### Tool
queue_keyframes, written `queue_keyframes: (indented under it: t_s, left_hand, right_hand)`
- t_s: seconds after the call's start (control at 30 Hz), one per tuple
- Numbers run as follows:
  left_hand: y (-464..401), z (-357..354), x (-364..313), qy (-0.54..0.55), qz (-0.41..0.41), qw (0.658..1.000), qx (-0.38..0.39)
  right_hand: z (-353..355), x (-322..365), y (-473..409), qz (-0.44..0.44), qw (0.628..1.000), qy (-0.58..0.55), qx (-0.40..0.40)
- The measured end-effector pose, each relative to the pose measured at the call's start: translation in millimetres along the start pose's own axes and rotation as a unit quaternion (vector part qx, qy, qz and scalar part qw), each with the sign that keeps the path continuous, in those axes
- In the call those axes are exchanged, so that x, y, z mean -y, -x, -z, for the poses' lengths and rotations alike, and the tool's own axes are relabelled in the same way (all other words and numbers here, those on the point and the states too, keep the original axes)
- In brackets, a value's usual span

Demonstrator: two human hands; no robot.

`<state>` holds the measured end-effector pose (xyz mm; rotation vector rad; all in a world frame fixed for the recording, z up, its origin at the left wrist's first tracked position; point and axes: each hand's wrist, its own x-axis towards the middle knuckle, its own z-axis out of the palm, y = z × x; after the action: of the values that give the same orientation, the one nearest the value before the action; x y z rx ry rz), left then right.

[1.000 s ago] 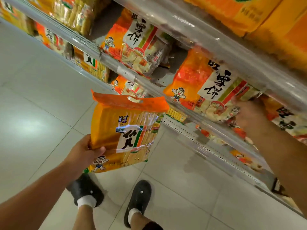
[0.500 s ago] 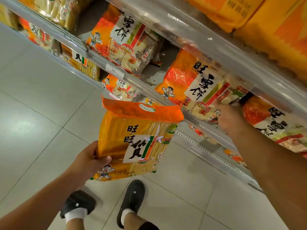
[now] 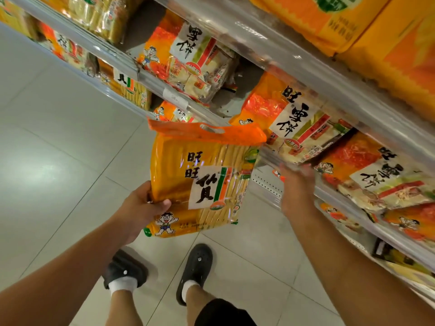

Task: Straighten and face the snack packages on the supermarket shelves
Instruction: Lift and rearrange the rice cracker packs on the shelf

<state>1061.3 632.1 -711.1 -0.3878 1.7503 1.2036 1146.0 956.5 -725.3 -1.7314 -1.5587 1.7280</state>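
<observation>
My left hand (image 3: 141,208) grips a yellow rice-cracker bag (image 3: 202,182) with an orange top flap by its lower left side, upright in the aisle in front of the shelves. My right hand (image 3: 297,187) is raised to the shelf rail (image 3: 334,194), with its blurred fingertips at the lower edge of an orange snow-cracker bag (image 3: 294,118) that leans out over the rail. I cannot see whether those fingers pinch the bag. A second orange bag (image 3: 376,175) lies to its right. A third one (image 3: 188,60) stands further left on the same shelf, beyond a bare gap.
The upper shelf (image 3: 294,57) holds large yellow packs (image 3: 353,20). Lower shelves carry more cracker bags (image 3: 131,88). A grey tiled floor (image 3: 58,149) stretches to the left. My feet in black shoes (image 3: 195,267) stand close to the shelf base.
My left hand has lifted the yellow bag up and right, toward the shelf. My right hand has slid left and down along the rail to the leaning bag's lower edge.
</observation>
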Motion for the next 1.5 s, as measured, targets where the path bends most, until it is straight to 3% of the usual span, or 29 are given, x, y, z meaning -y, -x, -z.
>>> queue_keyframes:
  t_s: [0.1,0.23,0.37,0.63,0.83,1.17,1.37,1.5]
  left_hand:
    - [24.3,25.4,-13.9,0.03,-0.015,0.999,0.018]
    - [67.1,84.0,-24.1,0.071,-0.027,0.997,0.033]
    - [110.8,160.3,-21.1,0.113,-0.038,0.993,-0.001]
    - [177.0,297.0,-0.3,0.181,-0.12,0.96,-0.175]
    - [194.6,372.1,14.2,0.15,-0.138,0.945,-0.257]
    - [141.9,466.3,-45.8,0.112,-0.133,0.949,-0.265]
    - [82.5,544.3,-106.4,0.056,-0.092,0.956,-0.272]
    - [45.7,600.2,-148.0,0.002,-0.06,0.947,-0.316]
  right_hand:
    - [-14.1,-19.1,55.2,-0.061,0.979,0.045,0.192]
    - [-45.4,-12.5,123.2,-0.03,0.949,0.133,0.285]
    - [-88.6,15.3,186.3,0.039,0.942,0.162,0.292]
    - [-216.7,58.0,314.7,0.141,0.902,0.21,0.35]
    - [-300.0,71.0,366.7,0.191,0.872,0.221,0.393]
    - [-411.5,105.0,349.7,0.209,0.864,0.233,0.395]
    - [-521.1,121.0,324.0,0.18,0.873,0.233,0.39]
    - [-595.2,135.8,319.4,0.151,0.868,0.254,0.399]
